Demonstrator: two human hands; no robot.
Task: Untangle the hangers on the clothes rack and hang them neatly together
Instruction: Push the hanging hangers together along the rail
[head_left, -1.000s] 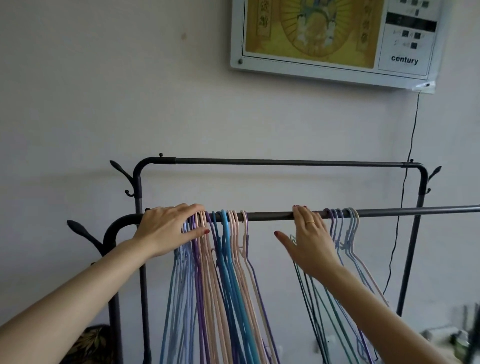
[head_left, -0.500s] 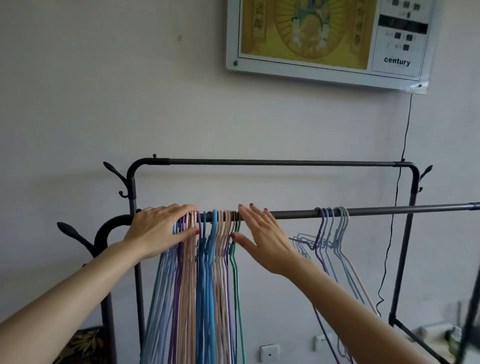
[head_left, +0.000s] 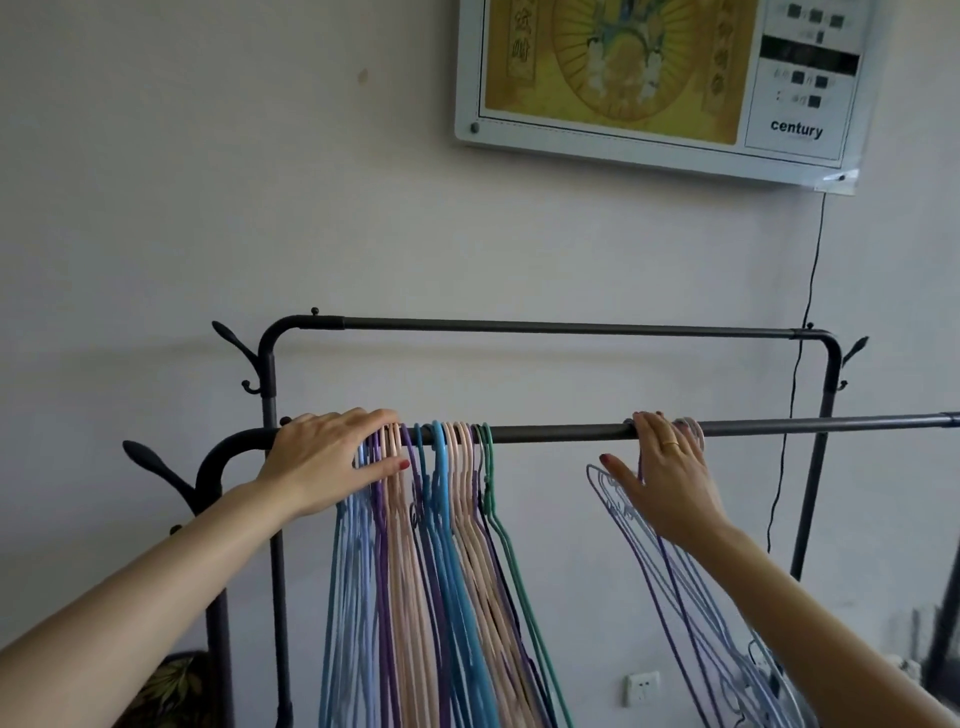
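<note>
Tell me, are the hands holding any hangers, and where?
Neither clearly grips one. The left hand rests flat on the hooks of the colourful wire hanger bunch; the right hand lies over the purple wire hangers' hooks at the dark metal rail.

The person is wearing no sleeves in view: both forearms are showing bare from the lower edge of the picture up to the wrists. The left hand (head_left: 324, 462) is wearing no ring that can be seen, and its thumbnail, the one nail showing clearly, is carrying dark red polish. The right hand (head_left: 662, 483) is wearing a plain gold band (head_left: 671, 445) low on one of its fingers (head_left: 655, 434), and the nail at the tip of its thumb is showing the same dark red polish.
</note>
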